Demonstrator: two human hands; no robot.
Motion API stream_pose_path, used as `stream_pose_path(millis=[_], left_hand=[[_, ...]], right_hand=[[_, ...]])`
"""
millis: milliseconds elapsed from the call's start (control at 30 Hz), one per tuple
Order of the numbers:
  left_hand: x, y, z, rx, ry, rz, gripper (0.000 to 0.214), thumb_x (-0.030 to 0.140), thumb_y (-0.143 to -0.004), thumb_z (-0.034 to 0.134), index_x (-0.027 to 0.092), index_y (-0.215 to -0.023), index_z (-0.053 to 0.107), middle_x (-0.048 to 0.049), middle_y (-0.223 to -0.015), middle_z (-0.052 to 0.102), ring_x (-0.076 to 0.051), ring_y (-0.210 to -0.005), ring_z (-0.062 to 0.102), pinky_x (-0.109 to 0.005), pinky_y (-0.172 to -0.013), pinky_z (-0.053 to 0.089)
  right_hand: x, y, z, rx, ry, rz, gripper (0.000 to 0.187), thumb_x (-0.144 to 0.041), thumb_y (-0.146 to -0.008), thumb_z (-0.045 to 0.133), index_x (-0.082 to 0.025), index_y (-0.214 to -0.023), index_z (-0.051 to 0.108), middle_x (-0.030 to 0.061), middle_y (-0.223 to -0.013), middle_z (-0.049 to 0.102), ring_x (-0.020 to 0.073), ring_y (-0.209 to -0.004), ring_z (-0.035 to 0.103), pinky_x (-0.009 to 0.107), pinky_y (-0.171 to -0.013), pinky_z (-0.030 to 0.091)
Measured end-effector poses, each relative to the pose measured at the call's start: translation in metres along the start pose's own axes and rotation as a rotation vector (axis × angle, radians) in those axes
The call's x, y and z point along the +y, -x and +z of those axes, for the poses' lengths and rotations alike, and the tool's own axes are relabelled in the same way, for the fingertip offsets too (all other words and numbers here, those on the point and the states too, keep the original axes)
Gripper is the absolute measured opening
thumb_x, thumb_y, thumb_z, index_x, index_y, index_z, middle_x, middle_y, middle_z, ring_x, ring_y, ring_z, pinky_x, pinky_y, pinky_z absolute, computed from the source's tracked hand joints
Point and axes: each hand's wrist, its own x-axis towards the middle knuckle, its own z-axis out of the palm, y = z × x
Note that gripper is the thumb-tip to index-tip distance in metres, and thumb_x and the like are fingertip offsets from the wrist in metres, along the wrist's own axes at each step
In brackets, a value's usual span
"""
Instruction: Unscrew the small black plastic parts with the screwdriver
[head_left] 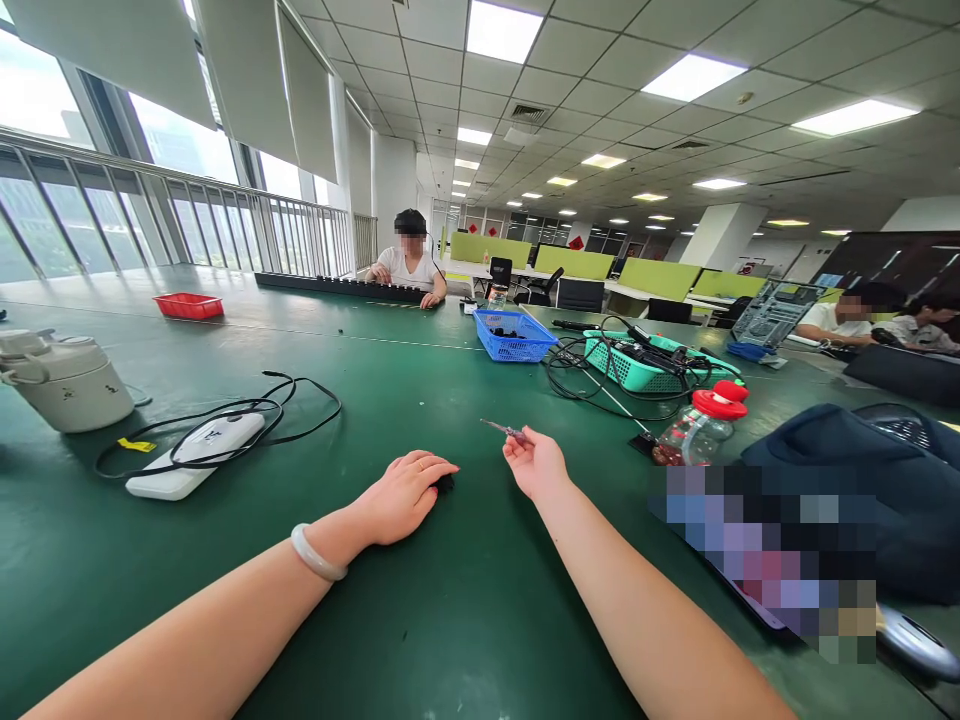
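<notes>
My left hand (405,493) lies palm down on the green table (420,600), fingers curved over a small black object (445,483) that shows only at the fingertips. A pale bangle sits on that wrist. My right hand (534,462) is raised slightly beside it, fingers pinched on a thin screwdriver (501,429) whose tip points left and away from me. The two hands are a short gap apart.
A white device (196,455) with a looped black cable and a cream kettle (64,380) lie at left. A blue basket (514,335), a teal basket (637,362) of cables, a red-capped bottle (701,420) and a dark bag (847,480) stand at right. Other people sit far across.
</notes>
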Motion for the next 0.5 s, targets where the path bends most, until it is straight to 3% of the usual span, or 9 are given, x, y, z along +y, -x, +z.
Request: stream_pose_path(millis=[100,200,300,500], left_hand=[[0.001,0.001,-0.002,0.015,0.01,0.013,0.048,0.016,-0.087,0.033,0.027,-0.13,0.052,-0.0035,-0.131,0.057,-0.022,-0.126,0.043,-0.045,-0.113,0.032],[0.001,0.001,0.0,0.023,-0.002,-0.005,0.043,0.035,-0.092,0.038,0.028,-0.132,0.051,-0.0058,-0.127,0.059,-0.024,-0.123,0.044,-0.047,-0.111,0.033],[0.001,0.001,0.003,0.013,-0.041,-0.004,0.048,0.048,-0.088,0.047,0.031,-0.132,0.05,-0.0068,-0.12,0.059,-0.026,-0.119,0.046,-0.049,-0.109,0.033],[0.002,0.0,0.005,0.012,-0.068,-0.007,0.029,0.043,-0.089,0.046,0.032,-0.113,0.06,-0.0041,-0.11,0.057,-0.024,-0.111,0.049,-0.046,-0.104,0.037]], right_hand=[[0.006,0.005,0.003,-0.1,-0.003,-0.02,0.01,-0.011,-0.082,0.056,-0.019,-0.078,0.052,-0.0021,-0.056,0.057,0.0091,-0.044,0.055,0.021,-0.048,0.051],[0.015,0.01,0.005,-0.206,0.099,0.077,0.008,-0.011,-0.078,0.057,-0.018,-0.08,0.053,-0.0012,-0.054,0.059,0.0082,-0.039,0.049,0.02,-0.043,0.046],[0.024,0.013,0.003,-0.342,0.209,0.079,0.014,-0.019,-0.073,0.064,-0.018,-0.083,0.054,-0.0026,-0.052,0.058,0.0074,-0.037,0.044,0.019,-0.039,0.038],[0.03,0.014,-0.001,-0.467,0.34,0.01,0.023,-0.028,-0.068,0.068,-0.019,-0.085,0.055,-0.0061,-0.048,0.053,0.0067,-0.038,0.039,0.018,-0.038,0.032]])
